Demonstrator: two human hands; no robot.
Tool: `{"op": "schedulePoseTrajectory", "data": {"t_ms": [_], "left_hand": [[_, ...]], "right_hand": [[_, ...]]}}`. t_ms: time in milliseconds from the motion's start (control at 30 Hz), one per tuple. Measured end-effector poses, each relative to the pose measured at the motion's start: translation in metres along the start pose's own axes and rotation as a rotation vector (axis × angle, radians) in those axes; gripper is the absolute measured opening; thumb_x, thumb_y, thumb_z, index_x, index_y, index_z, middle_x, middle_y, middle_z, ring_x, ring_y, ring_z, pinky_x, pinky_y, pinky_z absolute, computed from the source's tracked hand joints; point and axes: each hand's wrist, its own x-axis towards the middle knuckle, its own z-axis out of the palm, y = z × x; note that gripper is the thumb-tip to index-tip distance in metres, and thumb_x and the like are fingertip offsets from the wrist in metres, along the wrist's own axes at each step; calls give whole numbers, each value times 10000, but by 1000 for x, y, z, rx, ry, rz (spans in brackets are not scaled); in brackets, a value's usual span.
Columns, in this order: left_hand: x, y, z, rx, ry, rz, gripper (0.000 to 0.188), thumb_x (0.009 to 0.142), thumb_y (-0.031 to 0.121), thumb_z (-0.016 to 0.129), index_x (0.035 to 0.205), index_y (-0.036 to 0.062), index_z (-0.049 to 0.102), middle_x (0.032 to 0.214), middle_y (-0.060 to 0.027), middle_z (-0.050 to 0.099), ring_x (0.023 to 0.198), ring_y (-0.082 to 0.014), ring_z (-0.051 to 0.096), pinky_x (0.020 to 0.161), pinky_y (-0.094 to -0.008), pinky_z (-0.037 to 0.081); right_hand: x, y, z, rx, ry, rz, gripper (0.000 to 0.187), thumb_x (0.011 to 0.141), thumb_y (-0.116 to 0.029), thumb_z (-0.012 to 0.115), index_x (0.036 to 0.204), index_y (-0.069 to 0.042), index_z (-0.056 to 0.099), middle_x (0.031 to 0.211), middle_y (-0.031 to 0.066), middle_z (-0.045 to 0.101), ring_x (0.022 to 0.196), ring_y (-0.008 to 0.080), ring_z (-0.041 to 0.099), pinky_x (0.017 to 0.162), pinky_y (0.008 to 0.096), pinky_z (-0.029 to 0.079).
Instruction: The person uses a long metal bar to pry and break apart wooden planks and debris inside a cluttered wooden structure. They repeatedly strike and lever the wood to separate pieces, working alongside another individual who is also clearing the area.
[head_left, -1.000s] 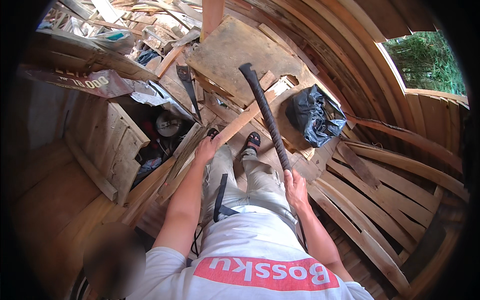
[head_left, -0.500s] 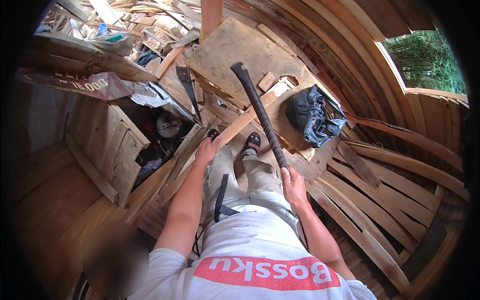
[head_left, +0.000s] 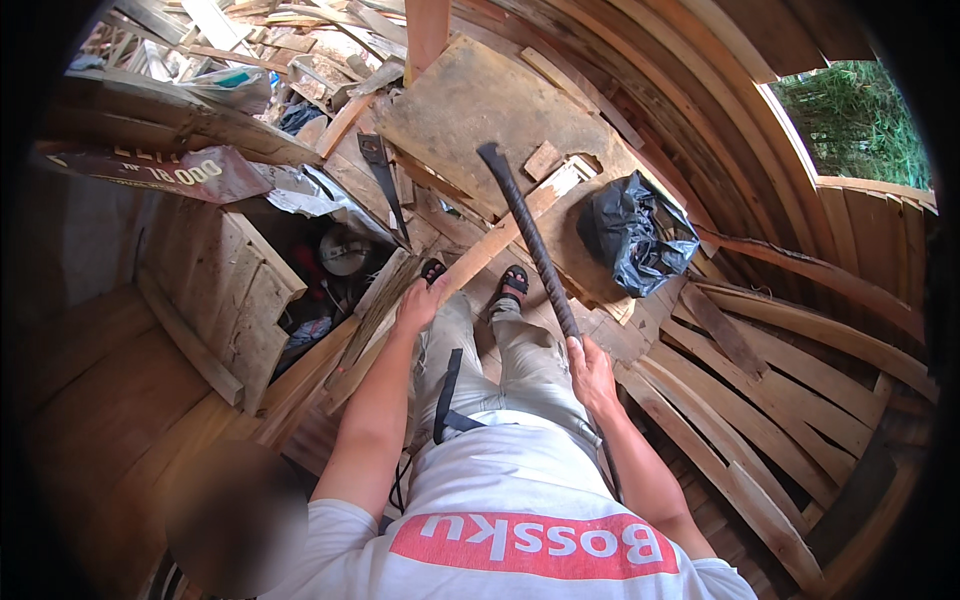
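My left hand (head_left: 418, 305) is closed on the near end of a narrow wooden strip (head_left: 492, 240). The strip slants away to the right, its far end lying on a worn board (head_left: 440, 110) and showing pale, freshly cut wood. My right hand (head_left: 591, 369) grips the lower end of a long dark tool (head_left: 545, 262) with a spiral-ridged shaft. The tool's small flared head is raised over the board, left of a small wood block (head_left: 541, 160). Whether the head is an axe blade is too unclear to tell.
A black plastic bag (head_left: 640, 235) sits on the board's right side. A handsaw (head_left: 381, 175) leans left of the board. Planks (head_left: 745, 400) lie at the right, and scrap wood (head_left: 330, 40) is heaped at the far left. An open wooden box (head_left: 245, 285) stands at the left.
The tool's head has dropped slightly and shifted right, nearer the strip's far end. Both hands keep their grips. The whole view has shifted a little.
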Motion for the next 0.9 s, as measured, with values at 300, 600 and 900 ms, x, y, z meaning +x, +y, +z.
{"op": "schedulePoseTrajectory", "data": {"t_ms": [300,600,900], "left_hand": [[6,1,1,10,-2,35,793,903,656,414,1085,-95,589,1174,-339,567,1148,-453,524,961,-484,412],[10,-8,7,2,-5,31,798,904,660,410,1102,-92,589,1157,-338,577,1135,-460,532,959,-493,412],[-1,1,0,3,-17,2,811,895,675,410,1107,-88,585,1151,-338,581,1141,-460,529,965,-485,411]], "right_hand": [[18,43,27,-208,-33,75,481,966,-478,432,973,-14,557,823,301,624,882,482,603,774,562,432],[-20,-4,-19,-169,-76,-131,414,953,-432,469,888,-30,542,647,235,581,708,452,598,675,521,437],[19,27,-8,-48,13,-77,448,964,-446,463,871,-14,536,661,244,574,696,434,604,647,509,432]]}}
